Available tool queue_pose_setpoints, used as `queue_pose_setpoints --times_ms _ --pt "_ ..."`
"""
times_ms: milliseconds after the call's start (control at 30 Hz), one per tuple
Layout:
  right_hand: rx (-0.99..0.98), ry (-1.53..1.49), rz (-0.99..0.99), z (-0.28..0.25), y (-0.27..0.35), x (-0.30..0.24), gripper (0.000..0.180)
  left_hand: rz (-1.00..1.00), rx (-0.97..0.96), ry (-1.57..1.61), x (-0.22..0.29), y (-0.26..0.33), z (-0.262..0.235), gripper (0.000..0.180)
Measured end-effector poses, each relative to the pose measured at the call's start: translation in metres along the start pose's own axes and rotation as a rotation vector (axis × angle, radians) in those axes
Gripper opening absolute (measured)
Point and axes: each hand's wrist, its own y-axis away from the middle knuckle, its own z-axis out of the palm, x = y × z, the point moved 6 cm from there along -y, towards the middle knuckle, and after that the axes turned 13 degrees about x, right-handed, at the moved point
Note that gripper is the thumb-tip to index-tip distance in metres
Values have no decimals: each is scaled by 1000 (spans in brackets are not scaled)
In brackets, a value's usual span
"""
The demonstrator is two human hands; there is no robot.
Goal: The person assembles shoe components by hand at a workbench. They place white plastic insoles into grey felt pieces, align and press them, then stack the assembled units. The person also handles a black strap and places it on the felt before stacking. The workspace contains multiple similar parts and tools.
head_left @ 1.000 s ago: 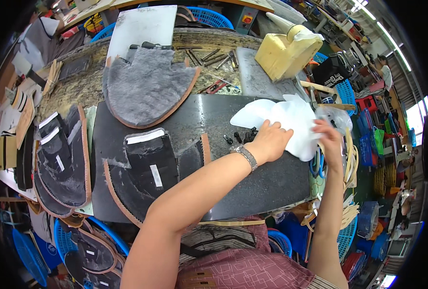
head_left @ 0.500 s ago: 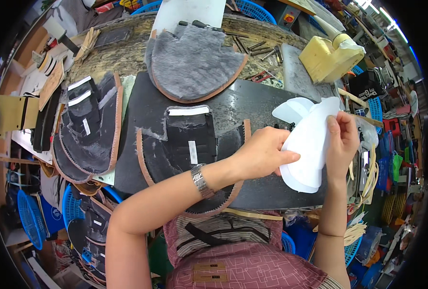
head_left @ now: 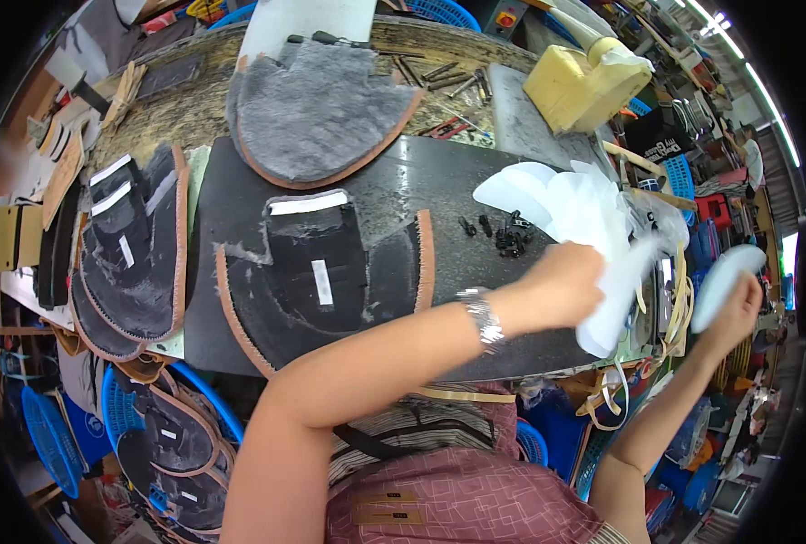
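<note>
My left hand (head_left: 562, 286), with a metal watch on its wrist, is closed on a thin white curved sheet piece (head_left: 607, 313), blurred by motion. Beyond it, more white curved pieces (head_left: 521, 192) lie fanned out at the worktop's right. Out past the worktop's right side, my right hand (head_left: 737, 308) grips another white curved piece (head_left: 725, 276). A black U-shaped shoe-upper piece (head_left: 330, 245) with a brown stitched rim lies in front of me, partly covered by my left forearm. Small black parts (head_left: 510, 236) sit in a heap beside the white pieces.
A grey furry piece (head_left: 321, 113) with a brown rim lies at the back of the dark board (head_left: 457, 181). Stacked black pieces (head_left: 140, 263) are at the left. Metal tools (head_left: 435, 74) and a yellow container (head_left: 566, 86) stand farther back. A blue basket (head_left: 126, 408) holds similar pieces below.
My hands have moved apart. The right has swung far to the right with a white piece; the left has moved right with another. The view has shifted right, uncovering the small black parts.
</note>
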Motion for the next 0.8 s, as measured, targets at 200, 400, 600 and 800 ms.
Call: queue_pose_setpoints --times_ms 200,400,600,800 --pt "-237 -75 353 -1 5 49 11 -22 277 -200 -37 -21 -8 49" --pt "-974 -205 154 93 188 -92 6 -161 -70 370 -10 52 -93 70" --pt "-1704 -267 374 142 277 -180 18 -530 466 247 -22 190 -201 45" --pt "-1887 -616 -120 144 333 -248 17 -682 530 658 -32 241 -180 74"
